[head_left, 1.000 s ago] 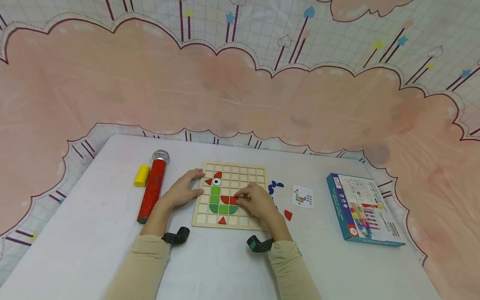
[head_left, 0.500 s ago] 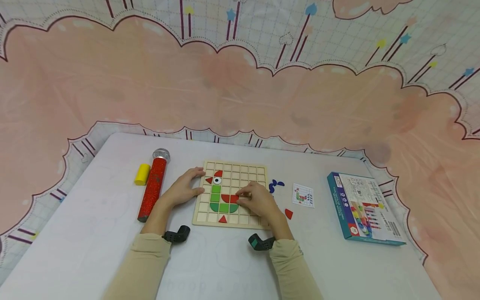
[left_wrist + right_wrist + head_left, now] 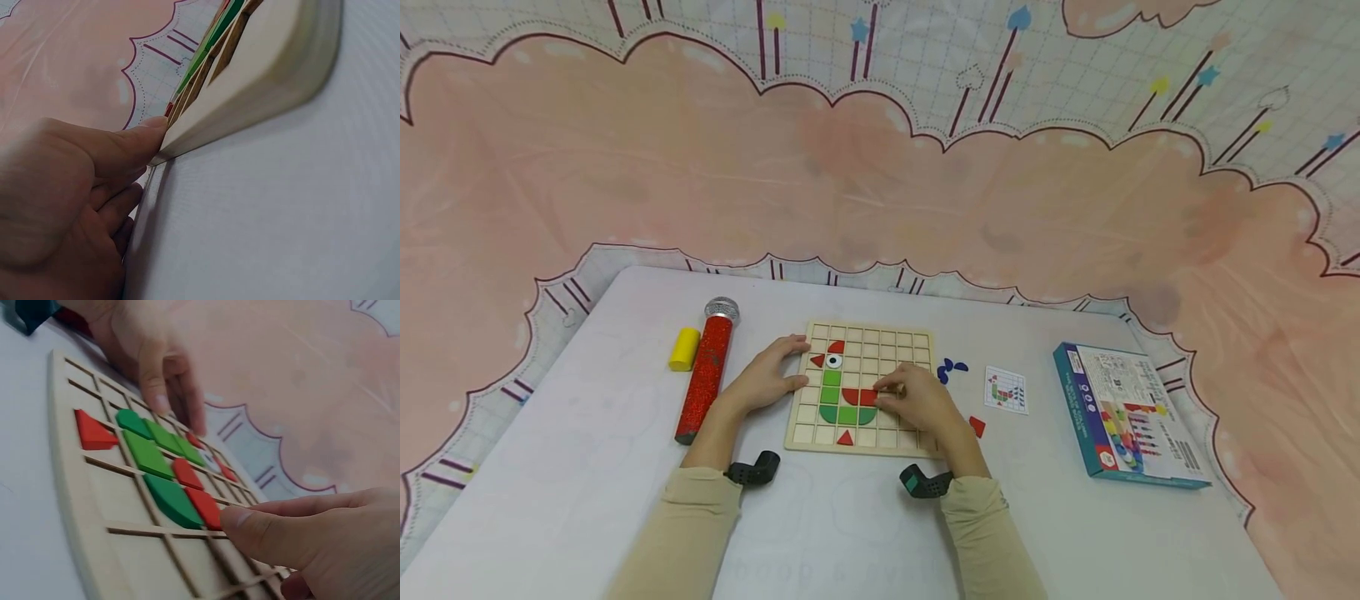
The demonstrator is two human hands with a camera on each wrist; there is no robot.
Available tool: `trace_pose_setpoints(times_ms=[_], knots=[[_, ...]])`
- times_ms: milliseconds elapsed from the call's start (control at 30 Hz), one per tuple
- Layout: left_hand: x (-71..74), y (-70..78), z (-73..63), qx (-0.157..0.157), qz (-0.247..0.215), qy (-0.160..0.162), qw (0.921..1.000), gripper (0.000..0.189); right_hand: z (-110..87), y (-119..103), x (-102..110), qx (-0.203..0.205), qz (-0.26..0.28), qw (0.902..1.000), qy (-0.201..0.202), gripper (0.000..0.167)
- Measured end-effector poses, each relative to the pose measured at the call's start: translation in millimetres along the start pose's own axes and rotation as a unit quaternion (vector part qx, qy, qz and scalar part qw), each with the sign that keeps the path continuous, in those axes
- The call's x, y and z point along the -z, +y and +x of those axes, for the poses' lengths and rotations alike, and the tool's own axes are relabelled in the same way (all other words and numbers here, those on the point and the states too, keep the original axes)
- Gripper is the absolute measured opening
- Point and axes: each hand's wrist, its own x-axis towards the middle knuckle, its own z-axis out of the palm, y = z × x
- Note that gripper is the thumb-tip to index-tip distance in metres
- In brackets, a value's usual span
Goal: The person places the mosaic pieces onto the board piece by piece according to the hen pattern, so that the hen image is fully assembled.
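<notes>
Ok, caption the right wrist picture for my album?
Right hand touches a red piece on the wooden board.

High head view, forward and down, two close wrist views, grid board (image 3: 876,353) in all

Looks like pale wood, smooth and matt, on the grid board (image 3: 895,354) at mid-frame. Appears even and low in sheen on the red and green tiles (image 3: 147,453). Glitters, grainy, along the red microphone (image 3: 706,379) left of centre, turning to silvery metal mesh at the tip. Seems smooth plastic on the black wrist devices (image 3: 760,471), printed card on the box (image 3: 1116,371) at right, matt cloth on the sleeves (image 3: 677,533) at bottom, creased sheeting on the backdrop (image 3: 850,192) up top.
</notes>
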Motion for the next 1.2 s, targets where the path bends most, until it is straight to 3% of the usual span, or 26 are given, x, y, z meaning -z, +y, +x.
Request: trace_pose_setpoints(times_ms=[200, 467, 633, 900, 1100, 1200], knots=[[0.2, 1.4, 0.0, 0.003, 0.001, -0.003, 1.0000, 0.054, -9.4, 22, 27, 0.003, 0.050, 0.9987, -0.007, 0.026], [0.7, 1.8, -0.3, 0.007, -0.001, -0.003, 1.0000, 0.054, -34.3, 74, 60, -0.077, 0.077, 0.9936, -0.030, 0.034], [0.3, 1.0, 0.6, 0.008, 0.001, -0.004, 1.0000, 0.054, -48.7, 98, 70, -0.103, 0.078, 0.9901, -0.055, 0.034], [0.3, 0.1, 0.7, 0.002, 0.002, -0.004, 1.0000, 0.053, -52.7, 104, 71, -0.080, 0.071, 0.9899, -0.094, 0.030], [0.0, 0.9, 0.9, 0.004, 0.004, -0.004, 1.0000, 0.053, -44.4, 99, 64, -0.105, 0.054, 0.9917, -0.051, 0.020], [-0.3, 1.1, 1.2, 0.005, 0.004, -0.005, 1.0000, 0.053, -42.1, 100, 62, -0.099, 0.055, 0.9931, -0.031, 0.018]])
